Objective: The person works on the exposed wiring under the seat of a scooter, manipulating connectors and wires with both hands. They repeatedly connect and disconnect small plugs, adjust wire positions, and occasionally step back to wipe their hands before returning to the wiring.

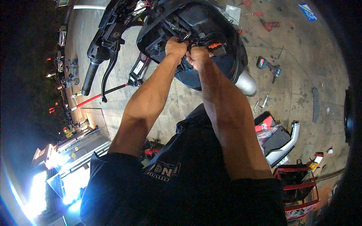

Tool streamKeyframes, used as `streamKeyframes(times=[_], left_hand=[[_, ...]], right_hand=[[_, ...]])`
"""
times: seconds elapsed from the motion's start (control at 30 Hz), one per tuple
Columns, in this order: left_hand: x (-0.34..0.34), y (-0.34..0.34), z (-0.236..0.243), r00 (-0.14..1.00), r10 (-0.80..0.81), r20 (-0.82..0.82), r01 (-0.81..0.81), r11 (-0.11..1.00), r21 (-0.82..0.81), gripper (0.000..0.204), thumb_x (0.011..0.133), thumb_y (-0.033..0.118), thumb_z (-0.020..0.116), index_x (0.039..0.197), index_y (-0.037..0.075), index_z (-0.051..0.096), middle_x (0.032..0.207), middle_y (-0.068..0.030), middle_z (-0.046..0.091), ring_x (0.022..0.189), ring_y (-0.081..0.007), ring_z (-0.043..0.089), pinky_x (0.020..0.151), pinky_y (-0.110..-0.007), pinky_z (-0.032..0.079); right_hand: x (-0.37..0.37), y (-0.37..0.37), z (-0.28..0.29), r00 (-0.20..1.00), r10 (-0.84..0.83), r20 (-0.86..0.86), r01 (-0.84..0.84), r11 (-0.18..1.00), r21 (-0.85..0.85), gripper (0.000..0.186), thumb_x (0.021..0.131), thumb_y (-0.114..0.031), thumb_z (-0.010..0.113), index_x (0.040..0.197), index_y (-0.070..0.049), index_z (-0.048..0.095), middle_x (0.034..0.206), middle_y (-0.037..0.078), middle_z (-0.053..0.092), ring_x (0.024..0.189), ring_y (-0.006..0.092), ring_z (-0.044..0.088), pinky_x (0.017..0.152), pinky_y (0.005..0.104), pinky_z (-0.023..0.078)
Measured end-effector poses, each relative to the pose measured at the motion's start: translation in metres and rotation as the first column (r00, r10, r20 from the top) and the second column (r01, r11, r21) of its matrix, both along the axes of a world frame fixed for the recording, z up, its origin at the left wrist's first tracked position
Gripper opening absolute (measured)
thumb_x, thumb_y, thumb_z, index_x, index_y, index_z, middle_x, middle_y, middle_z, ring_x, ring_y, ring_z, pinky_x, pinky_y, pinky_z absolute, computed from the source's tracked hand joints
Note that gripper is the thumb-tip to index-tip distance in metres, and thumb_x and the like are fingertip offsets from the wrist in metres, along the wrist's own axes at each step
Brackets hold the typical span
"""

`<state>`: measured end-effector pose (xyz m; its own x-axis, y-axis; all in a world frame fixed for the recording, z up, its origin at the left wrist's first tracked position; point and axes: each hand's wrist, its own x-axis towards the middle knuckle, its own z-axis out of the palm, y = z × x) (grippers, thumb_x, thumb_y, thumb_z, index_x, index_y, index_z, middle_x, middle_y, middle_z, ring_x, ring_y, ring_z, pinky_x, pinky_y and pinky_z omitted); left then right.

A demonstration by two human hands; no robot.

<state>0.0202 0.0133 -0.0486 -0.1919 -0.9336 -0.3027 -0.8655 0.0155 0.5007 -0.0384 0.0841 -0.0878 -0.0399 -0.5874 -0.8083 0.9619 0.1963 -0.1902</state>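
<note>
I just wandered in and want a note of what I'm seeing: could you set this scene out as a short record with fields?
Left hand: inside the open black vehicle body
Right hand: close beside it, also inside
Held: too small to tell
Right of the hands: orange part
Left of the hands: handlebar grip, lever
Floor, right side: red power tool, dark power tool, red-handled screwdriver

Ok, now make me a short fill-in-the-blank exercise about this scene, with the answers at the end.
The open housing that the left hand and right hand reach into is coloured ____.
The small bright part just beyond the right hand is ____ in colour.
The handlebar grip is on the person's ____ side.
Missing words: black, orange, left.
</note>
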Motion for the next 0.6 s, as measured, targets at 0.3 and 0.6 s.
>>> streamKeyframes(times=[0.3,0.6], left_hand=[[0.000,0.002,0.000,1.000,0.026,0.005,-0.026,1.000,0.002,0.054,0.074,0.016,0.072,0.121,-0.003,0.054,0.098,-0.0165,0.066,0.075,-0.0217,0.063,0.062,-0.035,0.050],[0.001,0.001,-0.005,0.990,0.072,-0.122,-0.065,0.996,0.062,0.051,0.074,0.011,0.070,0.118,-0.008,0.053,0.092,-0.0155,0.066,0.069,-0.0207,0.062,0.059,-0.033,0.049]], right_hand=[[0.001,0.000,-0.006,0.987,-0.117,0.113,0.120,0.993,-0.022,0.008,0.088,-0.008,0.049,0.094,-0.005,0.053,0.081,0.009,0.058,0.070,0.0205,0.058,0.056,0.0329,0.049],[0.000,0.000,0.005,0.999,-0.042,0.007,0.042,0.998,0.047,0.013,0.095,-0.021,0.050,0.086,-0.013,0.056,0.069,0.002,0.056,0.057,0.0129,0.054,0.051,0.0261,0.045]])
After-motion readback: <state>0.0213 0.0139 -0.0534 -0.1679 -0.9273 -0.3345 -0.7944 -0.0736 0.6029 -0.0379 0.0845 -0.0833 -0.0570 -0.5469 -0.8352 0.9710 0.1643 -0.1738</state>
